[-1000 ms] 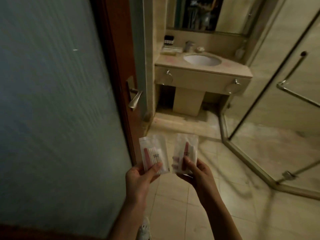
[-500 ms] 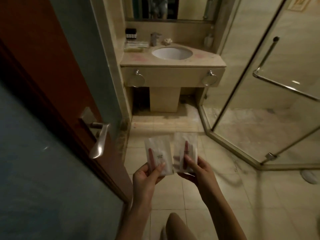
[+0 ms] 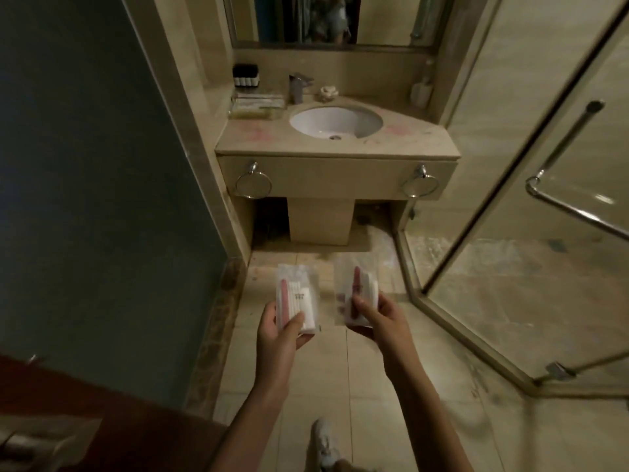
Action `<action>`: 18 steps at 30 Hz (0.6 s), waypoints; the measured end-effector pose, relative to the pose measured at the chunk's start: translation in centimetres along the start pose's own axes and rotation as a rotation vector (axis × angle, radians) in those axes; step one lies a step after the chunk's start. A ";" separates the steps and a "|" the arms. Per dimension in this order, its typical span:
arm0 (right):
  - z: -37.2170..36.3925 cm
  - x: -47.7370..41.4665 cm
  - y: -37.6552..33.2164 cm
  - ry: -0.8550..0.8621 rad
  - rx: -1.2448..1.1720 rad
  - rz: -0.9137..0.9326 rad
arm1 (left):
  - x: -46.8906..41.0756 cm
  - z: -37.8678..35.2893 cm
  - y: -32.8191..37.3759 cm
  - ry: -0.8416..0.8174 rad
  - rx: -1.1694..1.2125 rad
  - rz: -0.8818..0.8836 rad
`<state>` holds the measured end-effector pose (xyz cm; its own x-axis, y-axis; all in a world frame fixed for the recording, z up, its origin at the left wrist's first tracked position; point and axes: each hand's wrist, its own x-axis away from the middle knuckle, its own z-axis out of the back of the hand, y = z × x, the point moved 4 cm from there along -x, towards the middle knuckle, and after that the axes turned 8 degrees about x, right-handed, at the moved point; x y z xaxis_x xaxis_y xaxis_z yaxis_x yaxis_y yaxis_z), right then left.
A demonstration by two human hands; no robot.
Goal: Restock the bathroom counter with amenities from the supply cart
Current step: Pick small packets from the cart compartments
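Beige tile and dim light fill a hotel bathroom where a vanity counter (image 3: pixel 412 139) with a white basin (image 3: pixel 335 122) stands straight ahead, a glass shower door (image 3: pixel 544 172) to the right. A person carries two clear amenity packets at waist height over the floor. The left hand (image 3: pixel 279 338) grips the left packet (image 3: pixel 297 296), thumb laid across its face, with a pink stick and white pieces visible inside. The right hand (image 3: pixel 381 321) pinches the right packet (image 3: pixel 355 291) between thumb and fingers.

Over the past second the wooden door (image 3: pixel 102 420) has slid from filling the left of the view to its lower corner. The counter now sits nearer and centred, and the hands have drifted slightly apart.

That suggests the carry is almost done. Both packets remain well short of the counter, and neither has been set down. A likely spot is the tray (image 3: pixel 257 105) at the back left, below a row of small dark-capped bottles (image 3: pixel 245 75) and beside the tap (image 3: pixel 299 86).
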<state>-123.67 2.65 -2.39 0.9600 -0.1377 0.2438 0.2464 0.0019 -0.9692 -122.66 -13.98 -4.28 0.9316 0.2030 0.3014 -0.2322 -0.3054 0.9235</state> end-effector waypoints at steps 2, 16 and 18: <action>0.6 -3.2 -1.2 -0.010 -0.002 0.016 | -2.5 -1.8 0.9 -0.002 -0.013 -0.018; -3.6 -23.0 -4.4 -0.140 0.034 -0.035 | -20.8 -2.9 4.7 0.097 0.007 0.139; -5.2 -27.0 -5.7 -0.179 0.056 -0.017 | -25.2 -2.7 5.8 0.099 0.027 0.153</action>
<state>-151.63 1.24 -3.66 0.9626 0.0405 0.2678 0.2653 0.0567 -0.9625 -148.27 -18.38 -5.86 0.8536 0.2426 0.4609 -0.3603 -0.3641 0.8588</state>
